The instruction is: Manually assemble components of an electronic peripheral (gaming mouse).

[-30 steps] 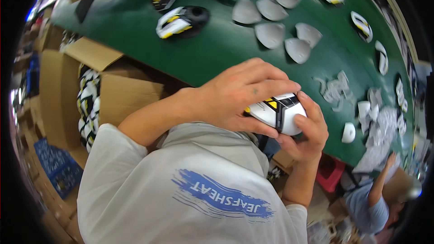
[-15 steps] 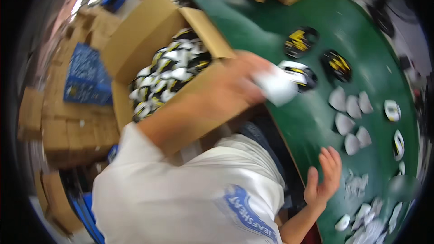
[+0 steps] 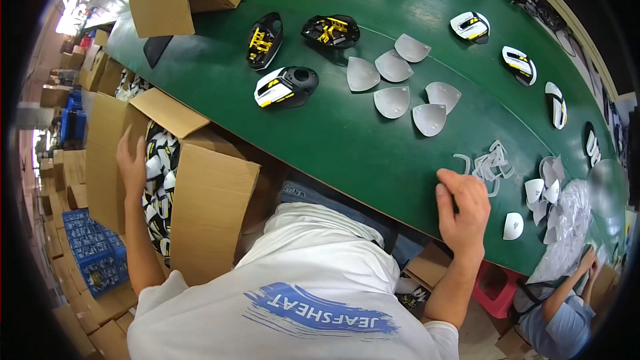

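My left hand (image 3: 131,159) is over the open cardboard box (image 3: 212,217) at my left, inside its far-left flap. Its fingers are apart, and I see nothing in them. White, black and yellow shell pieces (image 3: 160,180) fill the box beside it. At the table's near edge, my right hand (image 3: 465,210) hovers with loosely bent fingers, thumb apart from the index finger, holding nothing visible. Translucent curved plastic strips (image 3: 492,163) lie just beyond it. Farther left on the table are a white-and-black oval shell (image 3: 287,87) and two black shells with yellow parts inside (image 3: 265,41) (image 3: 330,31).
Several grey curved triangular pieces (image 3: 391,102) lie mid-table on the green top (image 3: 320,140). White-and-black shells (image 3: 519,65) line its far right. Small white caps (image 3: 513,226) and a clear plastic bag (image 3: 567,220) sit at right. Another person (image 3: 557,313) and a red stool (image 3: 497,287) are lower right.
My left hand has drawn back from the table edge to the box, and the white piece it held is gone from it. My right hand's fingers have bent. The view has turned right.
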Demonstrator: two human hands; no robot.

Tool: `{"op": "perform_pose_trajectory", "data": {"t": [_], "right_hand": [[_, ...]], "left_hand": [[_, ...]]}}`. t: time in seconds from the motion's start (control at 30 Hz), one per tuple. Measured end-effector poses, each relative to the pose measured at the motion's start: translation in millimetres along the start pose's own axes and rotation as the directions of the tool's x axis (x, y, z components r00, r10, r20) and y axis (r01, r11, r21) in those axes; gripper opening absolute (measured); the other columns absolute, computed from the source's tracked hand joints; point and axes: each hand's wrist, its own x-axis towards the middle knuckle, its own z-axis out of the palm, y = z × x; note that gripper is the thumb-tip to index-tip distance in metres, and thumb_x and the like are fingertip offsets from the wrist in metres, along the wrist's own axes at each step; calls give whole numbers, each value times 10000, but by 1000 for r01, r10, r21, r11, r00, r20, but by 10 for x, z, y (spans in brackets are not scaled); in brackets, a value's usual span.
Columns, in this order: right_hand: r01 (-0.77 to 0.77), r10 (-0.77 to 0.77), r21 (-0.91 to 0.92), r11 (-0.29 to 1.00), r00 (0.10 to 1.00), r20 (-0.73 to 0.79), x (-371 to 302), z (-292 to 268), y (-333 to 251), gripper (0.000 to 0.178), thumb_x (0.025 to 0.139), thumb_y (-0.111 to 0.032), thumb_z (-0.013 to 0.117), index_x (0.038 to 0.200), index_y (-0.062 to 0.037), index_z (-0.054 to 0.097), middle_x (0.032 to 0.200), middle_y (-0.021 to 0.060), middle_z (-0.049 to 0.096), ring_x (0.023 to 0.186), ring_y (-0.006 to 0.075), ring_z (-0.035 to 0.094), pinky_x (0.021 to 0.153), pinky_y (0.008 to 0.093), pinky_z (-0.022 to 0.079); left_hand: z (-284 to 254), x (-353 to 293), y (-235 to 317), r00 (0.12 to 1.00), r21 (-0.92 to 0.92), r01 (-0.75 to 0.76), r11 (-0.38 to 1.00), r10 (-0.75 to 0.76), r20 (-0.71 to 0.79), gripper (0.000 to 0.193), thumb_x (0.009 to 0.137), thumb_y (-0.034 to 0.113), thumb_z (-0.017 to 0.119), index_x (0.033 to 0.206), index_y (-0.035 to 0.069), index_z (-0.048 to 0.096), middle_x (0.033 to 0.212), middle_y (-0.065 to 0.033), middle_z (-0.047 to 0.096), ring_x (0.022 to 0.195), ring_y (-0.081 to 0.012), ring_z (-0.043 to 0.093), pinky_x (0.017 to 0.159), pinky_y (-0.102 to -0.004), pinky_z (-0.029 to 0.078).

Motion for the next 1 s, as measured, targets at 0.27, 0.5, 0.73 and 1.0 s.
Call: {"op": "perform_pose_trajectory", "data": {"t": [0.27, 0.5, 0.73, 1.0], "right_hand": [[62, -81, -242, 968, 994, -69, 910, 569, -450, 295, 995, -228, 861, 1251, -87, 818, 1209, 47, 830, 1122, 300, 736, 976, 450, 540], [99, -120, -316, 944, 992, -48, 861, 801, -247, 285, 948, -257, 848, 1191, -115, 804, 1261, 38, 791, 1328, 268, 661, 1148, 543, 455], [-68, 10, -215, 974, 966, -260, 251, 315, -229, 295, 940, -224, 894, 1221, -168, 824, 1229, 23, 816, 1193, 247, 721, 1125, 495, 450], [-642, 477, -423, 640, 763, -436, -587, -414, 212, 316, 1029, -391, 841, 1153, -101, 823, 1004, 132, 805, 843, 388, 764, 778, 554, 595]], "left_hand": [[513, 390, 3461, 664, -251, -702, 667, 740, 109, 579, 1008, 285, 884, 1524, 83, 718, 1434, -166, 734, 1358, -392, 656, 1179, -498, 517], [827, 98, 3714, 669, -603, -500, 621, 720, 186, 575, 921, 66, 895, 1460, 56, 696, 1483, -199, 630, 1371, -410, 650, 1192, -477, 527], [883, -544, 3920, 446, -789, -512, 339, 890, 93, 778, 758, 14, 994, 1466, 72, 676, 1451, -201, 635, 1308, -410, 672, 1098, -494, 579], [981, -990, 4996, 268, -913, -408, -4, 955, -124, 777, 780, 12, 969, 1492, 72, 664, 1428, -176, 652, 1341, -436, 649, 1132, -527, 563]]}}
